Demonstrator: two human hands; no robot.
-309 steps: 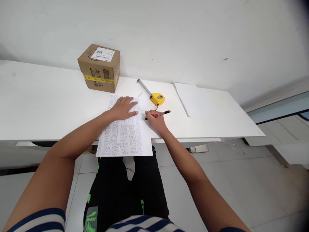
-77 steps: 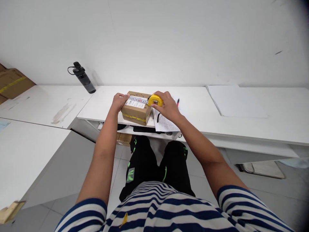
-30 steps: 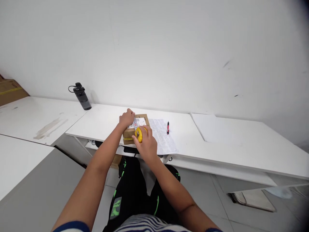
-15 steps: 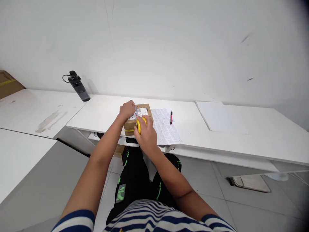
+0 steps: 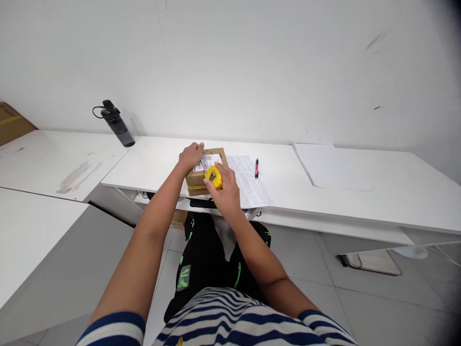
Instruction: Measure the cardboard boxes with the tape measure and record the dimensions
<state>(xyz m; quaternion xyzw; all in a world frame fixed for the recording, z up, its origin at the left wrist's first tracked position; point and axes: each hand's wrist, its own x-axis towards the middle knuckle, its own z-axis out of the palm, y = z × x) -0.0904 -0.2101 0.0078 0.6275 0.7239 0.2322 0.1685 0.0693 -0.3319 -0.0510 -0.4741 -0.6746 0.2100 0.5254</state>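
Observation:
A small brown cardboard box (image 5: 196,179) with a white shipping label and a yellow strip on its near side sits at the desk's front edge. My right hand (image 5: 227,192) is wrapped round a yellow tape measure (image 5: 213,177), held at the box's near top edge. Its pale blade (image 5: 204,162) runs across the label toward the far side. At that far left edge my left hand (image 5: 191,156) is closed at the blade's end, its fingertips partly hidden. A handwritten sheet of paper (image 5: 248,185) lies right of the box, with a red and black pen (image 5: 257,168) on it.
On the white desk (image 5: 288,192), a dark water bottle (image 5: 118,124) stands at the back left and blank white sheets (image 5: 331,166) lie to the right. Another cardboard box (image 5: 12,126) is at the far left. Below the desktop runs a shelf (image 5: 324,226) with dark items.
My right hand has turned the tape measure so its round face shows more, and shifted it slightly right. My left hand stays at the box's far edge. The view has tilted slightly.

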